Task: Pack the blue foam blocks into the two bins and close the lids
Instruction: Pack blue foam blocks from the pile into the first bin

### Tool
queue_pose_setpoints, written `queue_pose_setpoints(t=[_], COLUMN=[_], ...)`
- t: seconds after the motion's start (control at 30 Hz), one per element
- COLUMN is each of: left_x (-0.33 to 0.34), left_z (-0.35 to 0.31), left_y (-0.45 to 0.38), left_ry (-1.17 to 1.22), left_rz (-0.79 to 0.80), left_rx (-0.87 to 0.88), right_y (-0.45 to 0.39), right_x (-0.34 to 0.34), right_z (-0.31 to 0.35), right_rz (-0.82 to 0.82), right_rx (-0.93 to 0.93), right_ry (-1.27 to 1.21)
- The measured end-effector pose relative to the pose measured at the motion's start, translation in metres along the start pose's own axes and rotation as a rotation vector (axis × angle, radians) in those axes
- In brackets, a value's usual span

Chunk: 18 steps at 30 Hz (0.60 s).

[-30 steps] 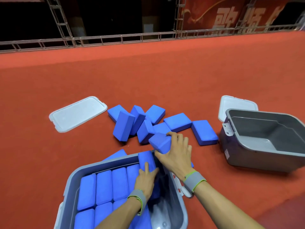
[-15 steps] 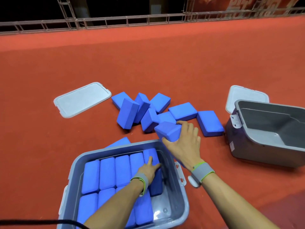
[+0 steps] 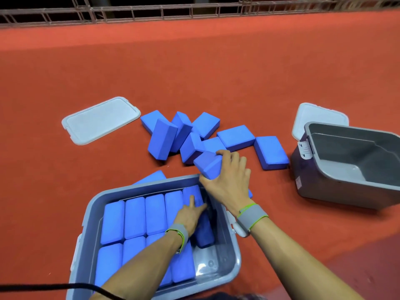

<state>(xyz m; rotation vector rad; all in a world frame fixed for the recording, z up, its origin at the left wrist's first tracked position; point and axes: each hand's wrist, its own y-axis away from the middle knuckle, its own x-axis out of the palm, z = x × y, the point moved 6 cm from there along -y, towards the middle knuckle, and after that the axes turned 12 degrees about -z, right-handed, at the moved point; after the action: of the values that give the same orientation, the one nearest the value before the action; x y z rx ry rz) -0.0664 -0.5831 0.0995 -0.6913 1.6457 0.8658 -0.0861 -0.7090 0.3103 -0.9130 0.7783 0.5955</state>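
A grey bin (image 3: 233,252) sits close in front of me, holding several blue foam blocks set upright in rows. My left hand (image 3: 190,215) reaches into it and presses with straight fingers against the rightmost upright block (image 3: 192,194). My right hand (image 3: 227,180) grips another blue block (image 3: 208,164) just above the bin's far right corner. More loose blue blocks (image 3: 186,135) lie in a heap on the red carpet beyond. A second grey bin (image 3: 346,169), with nothing in it, stands at the right.
One white lid (image 3: 100,119) lies flat on the carpet at the left. Another white lid (image 3: 318,118) leans behind the right bin. A blue block (image 3: 151,177) pokes out behind the near bin. A metal railing (image 3: 194,9) runs along the far edge. A black cable (image 3: 54,285) crosses bottom left.
My right hand has brought the gripped block a little nearer the bin's corner. My left hand stays against the upright block inside. The camera has tilted further down.
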Motion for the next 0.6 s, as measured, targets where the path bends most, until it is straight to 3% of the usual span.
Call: queue_pose_setpoints(t=[0.2, 0.6], left_x=[-0.006, 0.008], left_z=[-0.013, 0.003], left_y=[0.004, -0.003], left_ry=[-0.130, -0.084], left_rz=[-0.091, 0.069], left_rx=[0.012, 0.055], right_y=[-0.007, -0.015], right_x=[-0.002, 0.001], right_z=[-0.009, 0.003], right_rz=[-0.020, 0.041], right_rx=[0.044, 0.020], right_ry=[-0.044, -0.048])
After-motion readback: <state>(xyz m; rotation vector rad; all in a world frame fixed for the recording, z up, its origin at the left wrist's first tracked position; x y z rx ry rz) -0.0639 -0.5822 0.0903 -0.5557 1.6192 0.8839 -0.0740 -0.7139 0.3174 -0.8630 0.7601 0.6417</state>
